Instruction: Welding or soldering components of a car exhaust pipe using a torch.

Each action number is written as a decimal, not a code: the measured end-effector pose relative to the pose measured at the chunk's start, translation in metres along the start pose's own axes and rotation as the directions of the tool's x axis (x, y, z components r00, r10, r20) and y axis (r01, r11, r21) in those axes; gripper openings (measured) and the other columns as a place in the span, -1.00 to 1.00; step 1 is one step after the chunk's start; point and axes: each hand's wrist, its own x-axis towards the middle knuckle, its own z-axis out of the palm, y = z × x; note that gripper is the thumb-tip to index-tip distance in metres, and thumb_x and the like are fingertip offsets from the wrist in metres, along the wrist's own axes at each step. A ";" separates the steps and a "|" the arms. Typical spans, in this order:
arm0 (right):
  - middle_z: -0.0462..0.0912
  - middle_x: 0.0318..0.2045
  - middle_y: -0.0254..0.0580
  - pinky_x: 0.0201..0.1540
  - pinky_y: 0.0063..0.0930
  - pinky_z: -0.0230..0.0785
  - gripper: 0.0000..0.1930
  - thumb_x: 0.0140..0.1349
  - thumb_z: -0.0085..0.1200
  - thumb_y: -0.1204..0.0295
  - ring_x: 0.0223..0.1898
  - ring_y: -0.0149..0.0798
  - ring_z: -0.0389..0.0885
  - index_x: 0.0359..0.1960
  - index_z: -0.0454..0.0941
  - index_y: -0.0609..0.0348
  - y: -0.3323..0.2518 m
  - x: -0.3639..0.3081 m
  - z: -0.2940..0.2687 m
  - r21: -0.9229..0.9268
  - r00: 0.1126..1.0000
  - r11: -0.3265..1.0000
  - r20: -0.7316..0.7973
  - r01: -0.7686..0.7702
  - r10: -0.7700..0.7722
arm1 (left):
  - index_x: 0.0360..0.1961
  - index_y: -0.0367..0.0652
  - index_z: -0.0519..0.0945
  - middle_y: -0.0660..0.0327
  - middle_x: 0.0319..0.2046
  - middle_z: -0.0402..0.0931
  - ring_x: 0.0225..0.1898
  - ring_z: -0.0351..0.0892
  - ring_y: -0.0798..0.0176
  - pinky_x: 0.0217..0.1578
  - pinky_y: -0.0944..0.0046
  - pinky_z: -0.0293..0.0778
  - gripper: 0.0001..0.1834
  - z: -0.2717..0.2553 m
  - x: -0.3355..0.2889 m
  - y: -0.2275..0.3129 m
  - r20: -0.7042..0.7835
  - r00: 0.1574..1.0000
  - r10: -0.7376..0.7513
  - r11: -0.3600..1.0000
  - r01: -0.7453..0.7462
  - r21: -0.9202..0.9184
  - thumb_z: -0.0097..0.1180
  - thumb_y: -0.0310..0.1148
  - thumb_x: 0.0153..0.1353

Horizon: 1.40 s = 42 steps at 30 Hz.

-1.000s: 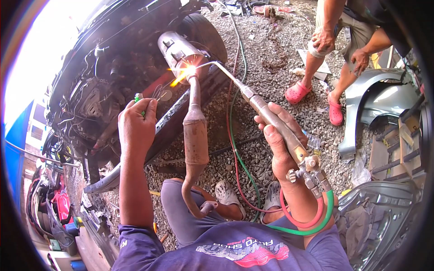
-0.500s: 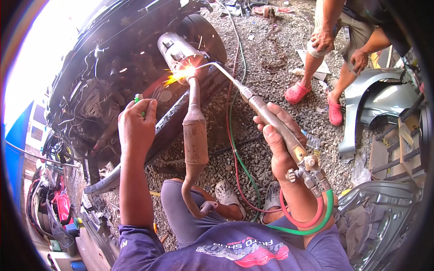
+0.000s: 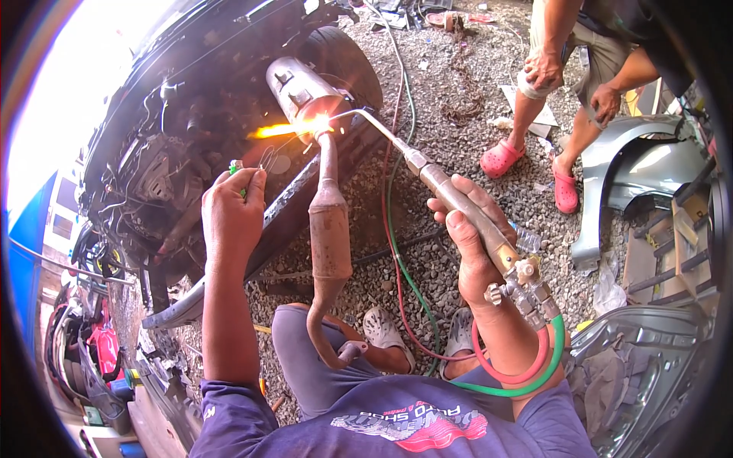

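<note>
My right hand [image 3: 472, 233] grips a gas welding torch [image 3: 439, 182] with valves and red and green hoses at its lower end. The bent tip points left, and a bright flame [image 3: 276, 131] burns with sparks at the joint between a silver muffler [image 3: 294, 80] and a rusty exhaust pipe [image 3: 328, 164]. Further down, that pipe widens into a brown canister [image 3: 330, 240] and curves toward my knee. Closed around a small green lighter-like object [image 3: 239, 172], my left hand [image 3: 231, 210] is left of the pipe; thin bent wire [image 3: 269, 159] extends from its fingertips.
A stripped vehicle front [image 3: 160, 145] with a tyre [image 3: 343, 65] is at the left. Hoses [image 3: 393, 221] run over the gravel. At right a person in pink clogs [image 3: 502, 156] stands near a silver fender [image 3: 611, 175]. A dark panel [image 3: 641, 366] lies lower right.
The flame has grown longer and stretches further left, with fewer scattered sparks. My left hand has shifted very slightly; the torch stays almost in place.
</note>
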 end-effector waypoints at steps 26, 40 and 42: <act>0.78 0.17 0.08 0.21 -0.30 0.68 -0.51 0.61 0.19 0.35 0.12 -0.18 0.82 0.44 0.53 0.41 0.002 0.001 0.000 0.013 1.000 1.000 -0.020 0.014 -0.014 | 0.02 -0.35 0.84 0.05 -0.18 0.76 -0.48 0.76 0.28 -0.35 0.22 0.61 -0.71 0.003 0.004 0.001 0.010 1.000 -0.004 1.000 0.005 -0.005 0.33 -0.29 0.54; 0.79 0.17 0.09 0.22 -0.30 0.68 -0.50 0.61 0.21 0.35 0.12 -0.17 0.83 0.43 0.54 0.41 0.000 0.002 0.001 0.014 1.000 1.000 -0.023 0.004 -0.004 | 0.01 -0.35 0.84 0.05 -0.16 0.77 -0.47 0.78 0.28 -0.37 0.24 0.63 -0.71 0.005 0.005 0.003 0.011 1.000 0.016 1.000 -0.016 -0.006 0.33 -0.30 0.54; 0.79 0.17 0.09 0.22 -0.30 0.68 -0.51 0.61 0.21 0.34 0.12 -0.17 0.83 0.43 0.54 0.41 0.001 0.002 0.000 0.004 1.000 1.000 -0.020 0.008 -0.008 | 0.02 -0.34 0.84 0.04 -0.16 0.77 -0.46 0.78 0.28 -0.37 0.24 0.63 -0.71 0.005 0.005 0.004 0.008 1.000 0.015 1.000 -0.015 -0.010 0.33 -0.29 0.55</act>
